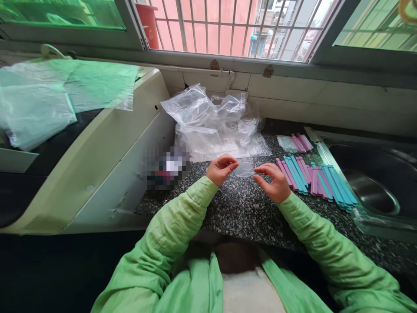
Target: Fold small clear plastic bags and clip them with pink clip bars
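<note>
1 small plastic bag (pixel 245 168) — see-through, colourless, thin, lightly creased.

From here I can't make out the pixelated thing (pixel 167 167) on the worktop (pixel 241 211). My view cuts off the sink (pixel 371 191) at right and the pale machine (pixel 107 141) at left. I can't tell whether my right hand (pixel 274 181) touches the small clear bag (pixel 244 169).
</note>
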A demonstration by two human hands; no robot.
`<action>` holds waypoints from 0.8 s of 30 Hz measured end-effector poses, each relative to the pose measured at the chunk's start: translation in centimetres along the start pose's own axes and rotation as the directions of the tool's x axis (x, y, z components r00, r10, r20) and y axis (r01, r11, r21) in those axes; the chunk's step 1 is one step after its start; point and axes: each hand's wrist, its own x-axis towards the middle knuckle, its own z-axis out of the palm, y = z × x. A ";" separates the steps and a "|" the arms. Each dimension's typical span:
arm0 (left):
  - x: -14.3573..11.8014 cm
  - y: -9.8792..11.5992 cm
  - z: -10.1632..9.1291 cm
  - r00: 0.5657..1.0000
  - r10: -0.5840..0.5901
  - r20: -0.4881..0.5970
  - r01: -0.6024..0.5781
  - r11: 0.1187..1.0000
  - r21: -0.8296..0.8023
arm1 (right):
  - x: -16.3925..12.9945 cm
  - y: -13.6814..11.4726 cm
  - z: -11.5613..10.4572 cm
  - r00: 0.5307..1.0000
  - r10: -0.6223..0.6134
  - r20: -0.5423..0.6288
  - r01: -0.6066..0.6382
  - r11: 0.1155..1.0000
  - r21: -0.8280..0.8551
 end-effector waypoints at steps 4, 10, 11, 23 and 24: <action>-0.1 0.0 0.2 1.000 0.020 0.019 -0.020 1.000 0.002 | 0.0 -0.1 0.2 1.000 -0.031 -0.006 0.031 0.999 -0.009; -0.2 -0.2 0.3 0.999 0.012 0.035 -0.012 1.000 0.001 | 0.2 -0.2 0.3 0.997 -0.078 -0.004 0.078 0.997 -0.023; -0.2 -0.2 0.3 0.999 0.009 0.034 -0.009 1.000 0.003 | 0.2 -0.2 0.3 0.997 -0.081 -0.002 0.081 0.996 -0.024; -0.1 0.1 0.1 0.999 0.037 -0.034 -0.038 0.999 -0.012 | 0.1 0.1 0.0 0.992 -0.113 -0.051 0.111 0.993 -0.033; 0.0 0.0 0.0 0.998 0.035 -0.043 -0.035 0.999 -0.009 | 0.1 0.1 -0.1 0.992 -0.112 -0.053 0.110 0.993 -0.037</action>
